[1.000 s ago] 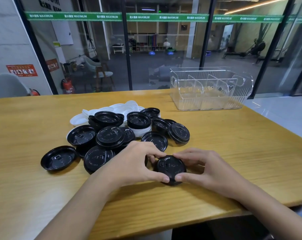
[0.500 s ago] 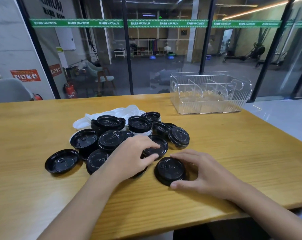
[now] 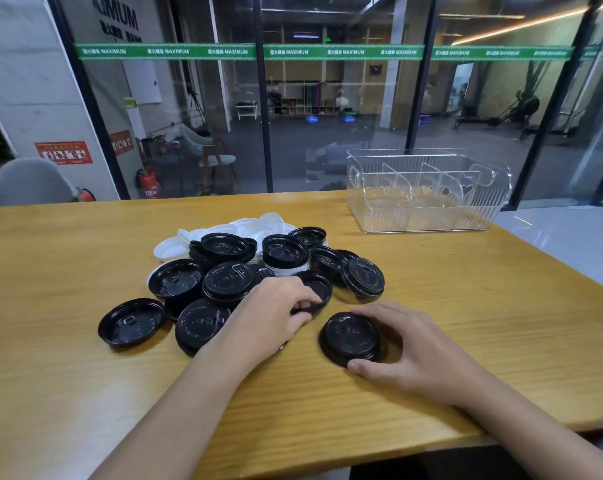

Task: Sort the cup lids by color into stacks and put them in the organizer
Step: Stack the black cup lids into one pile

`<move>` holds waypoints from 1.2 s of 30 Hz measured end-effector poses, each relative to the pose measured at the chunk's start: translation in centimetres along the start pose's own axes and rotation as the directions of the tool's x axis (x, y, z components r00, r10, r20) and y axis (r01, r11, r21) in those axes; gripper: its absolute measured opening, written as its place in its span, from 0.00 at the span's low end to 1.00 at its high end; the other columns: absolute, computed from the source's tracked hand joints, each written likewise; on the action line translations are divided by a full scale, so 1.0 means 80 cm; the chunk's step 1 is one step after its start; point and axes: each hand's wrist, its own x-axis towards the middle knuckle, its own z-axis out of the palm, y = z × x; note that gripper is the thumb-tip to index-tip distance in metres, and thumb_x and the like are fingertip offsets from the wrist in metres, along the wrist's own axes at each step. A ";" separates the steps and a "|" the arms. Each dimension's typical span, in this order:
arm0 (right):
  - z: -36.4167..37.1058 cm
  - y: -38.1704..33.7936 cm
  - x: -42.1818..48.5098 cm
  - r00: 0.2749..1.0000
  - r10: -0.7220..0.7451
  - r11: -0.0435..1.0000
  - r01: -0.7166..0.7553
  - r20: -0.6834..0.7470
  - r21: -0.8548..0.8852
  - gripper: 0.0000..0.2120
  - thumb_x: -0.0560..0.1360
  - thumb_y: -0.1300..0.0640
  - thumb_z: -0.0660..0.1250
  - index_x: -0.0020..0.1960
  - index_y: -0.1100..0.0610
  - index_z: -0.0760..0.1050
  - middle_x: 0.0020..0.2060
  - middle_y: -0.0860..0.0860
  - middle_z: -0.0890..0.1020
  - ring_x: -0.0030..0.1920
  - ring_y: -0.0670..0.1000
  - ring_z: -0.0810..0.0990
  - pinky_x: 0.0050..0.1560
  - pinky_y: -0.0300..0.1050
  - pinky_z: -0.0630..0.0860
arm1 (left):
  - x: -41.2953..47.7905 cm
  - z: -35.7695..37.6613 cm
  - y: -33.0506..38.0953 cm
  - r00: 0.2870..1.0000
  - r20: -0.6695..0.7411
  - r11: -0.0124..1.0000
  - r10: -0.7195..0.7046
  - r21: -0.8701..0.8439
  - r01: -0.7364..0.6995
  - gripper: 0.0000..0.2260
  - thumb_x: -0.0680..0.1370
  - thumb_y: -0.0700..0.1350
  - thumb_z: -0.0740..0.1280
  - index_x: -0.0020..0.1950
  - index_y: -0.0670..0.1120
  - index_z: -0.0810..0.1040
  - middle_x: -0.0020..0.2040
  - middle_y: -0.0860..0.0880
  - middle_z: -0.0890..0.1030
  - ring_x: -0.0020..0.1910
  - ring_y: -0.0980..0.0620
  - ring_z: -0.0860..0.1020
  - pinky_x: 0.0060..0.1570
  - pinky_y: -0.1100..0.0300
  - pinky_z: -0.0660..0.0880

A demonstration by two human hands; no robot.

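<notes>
Left hand (image 3: 270, 315) has left the stack (image 3: 350, 336), pinching an upturned lid (image 3: 322, 289).

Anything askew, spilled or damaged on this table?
Nothing damaged or spilled. Black lids and white lids lie in one mixed heap, some upside down, as expected before sorting. The organizer holds no lids. The left hand pinches a heap lid; the right hand holds a separate stack.
</notes>
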 end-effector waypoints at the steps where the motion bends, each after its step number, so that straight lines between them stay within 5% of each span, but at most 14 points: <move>1: 0.000 0.000 0.001 1.000 0.001 1.000 -0.001 0.001 -0.003 0.35 0.69 0.33 0.77 0.72 0.46 0.77 0.64 0.34 0.79 0.67 0.36 0.76 0.67 0.34 0.72 | 0.000 -0.001 0.001 1.000 -0.015 1.000 -0.010 -0.025 0.010 0.12 0.75 0.42 0.79 0.57 0.51 0.88 0.44 0.58 0.82 0.45 0.58 0.80 0.53 0.55 0.79; 8: 0.001 0.001 0.001 1.000 0.014 1.000 -0.014 -0.006 -0.017 0.39 0.70 0.33 0.77 0.75 0.48 0.74 0.66 0.35 0.78 0.68 0.33 0.74 0.69 0.32 0.69 | -0.005 -0.012 0.011 0.981 -0.193 0.968 -0.032 -0.249 -0.018 0.12 0.74 0.42 0.81 0.56 0.50 0.89 0.42 0.59 0.82 0.45 0.62 0.81 0.47 0.71 0.75; 12: 0.001 0.001 0.000 0.999 0.030 0.999 -0.030 -0.015 0.039 0.45 0.68 0.34 0.78 0.80 0.45 0.67 0.67 0.35 0.78 0.68 0.33 0.75 0.71 0.35 0.71 | -0.011 -0.020 0.019 0.954 -0.268 0.913 -0.132 -0.407 0.012 0.14 0.77 0.41 0.78 0.61 0.52 0.87 0.44 0.55 0.83 0.46 0.51 0.84 0.48 0.59 0.84; 16: 0.000 -0.001 0.001 1.000 0.017 0.997 -0.016 -0.015 0.082 0.44 0.70 0.44 0.82 0.78 0.33 0.61 0.63 0.34 0.80 0.65 0.34 0.78 0.67 0.30 0.71 | -0.010 -0.020 0.021 0.961 -0.180 0.859 -0.212 -0.503 0.095 0.11 0.80 0.44 0.75 0.60 0.58 0.87 0.46 0.53 0.85 0.47 0.49 0.86 0.55 0.46 0.82; 22: 0.000 -0.001 0.002 1.000 -0.016 0.994 0.016 0.002 0.111 0.48 0.72 0.44 0.81 0.81 0.35 0.54 0.66 0.37 0.80 0.69 0.40 0.77 0.71 0.44 0.74 | -0.013 -0.011 0.031 0.977 -0.071 0.905 -0.200 -0.396 0.157 0.14 0.79 0.48 0.75 0.64 0.57 0.85 0.44 0.54 0.87 0.37 0.57 0.85 0.49 0.58 0.83; 28: 0.006 0.005 0.001 0.998 -0.061 0.998 0.061 -0.013 0.016 0.40 0.72 0.37 0.77 0.80 0.40 0.65 0.72 0.34 0.74 0.72 0.36 0.72 0.73 0.46 0.72 | -0.013 0.006 0.038 0.993 -0.046 0.956 -0.108 -0.280 0.091 0.08 0.80 0.51 0.74 0.59 0.54 0.87 0.48 0.57 0.87 0.45 0.62 0.84 0.52 0.59 0.82; 33: 0.008 0.007 0.002 0.997 -0.061 0.998 0.062 -0.036 0.004 0.39 0.71 0.37 0.78 0.78 0.44 0.70 0.70 0.36 0.77 0.70 0.35 0.74 0.71 0.40 0.72 | -0.017 0.008 0.045 0.996 -0.015 0.965 -0.083 -0.252 0.076 0.27 0.65 0.71 0.76 0.57 0.57 0.85 0.49 0.59 0.80 0.45 0.61 0.80 0.47 0.61 0.80; 36: 0.009 0.007 0.002 0.997 -0.057 0.998 0.058 -0.048 0.023 0.38 0.70 0.42 0.80 0.77 0.45 0.71 0.68 0.35 0.79 0.68 0.35 0.76 0.69 0.37 0.72 | -0.017 0.011 0.045 0.998 -0.024 0.982 -0.064 -0.178 0.058 0.28 0.63 0.71 0.76 0.57 0.58 0.84 0.47 0.59 0.77 0.43 0.63 0.77 0.46 0.62 0.80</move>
